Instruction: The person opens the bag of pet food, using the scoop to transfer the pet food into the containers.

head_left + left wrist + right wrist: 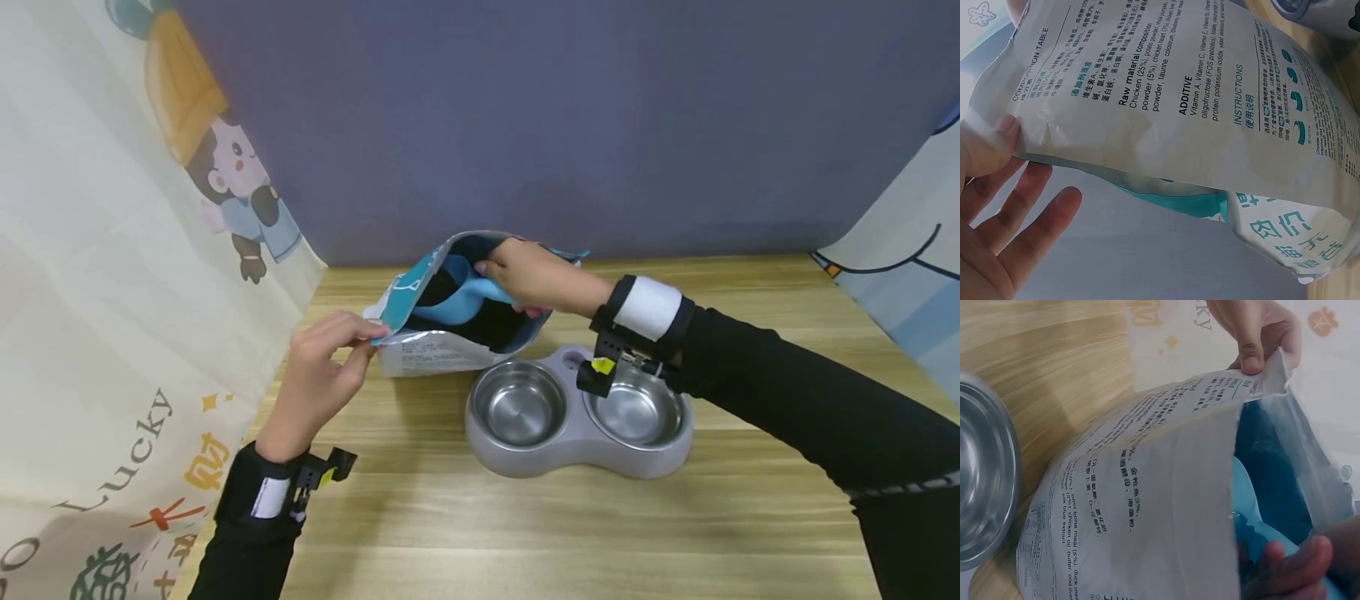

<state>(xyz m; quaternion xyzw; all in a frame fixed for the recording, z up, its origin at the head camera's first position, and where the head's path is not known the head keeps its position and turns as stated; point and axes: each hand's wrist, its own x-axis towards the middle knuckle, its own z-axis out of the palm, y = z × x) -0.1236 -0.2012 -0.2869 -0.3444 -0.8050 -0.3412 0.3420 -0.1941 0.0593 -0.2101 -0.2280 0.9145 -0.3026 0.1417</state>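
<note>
A pet food bag (442, 353), white and teal with printed text, stands with its mouth wide apart near the back of the table. My left hand (324, 371) pinches the left corner of the bag's rim between thumb and fingers; the left wrist view shows its other fingers spread below the edge. Inside the mouth, my right hand (531, 277) grips the handle of a blue scoop (457, 304). The scoop's bowl lies toward the left of the opening, above dark contents. In the right wrist view the bag wall hides part of the scoop (1245, 494) and that hand.
A grey double pet bowl (551, 458) with two steel dishes sits in front of the bag, partly under the right wrist. Behind the wooden table (450, 542) rises a grey-blue backdrop (525, 125). Printed curtains hang at the left (112, 292) and right.
</note>
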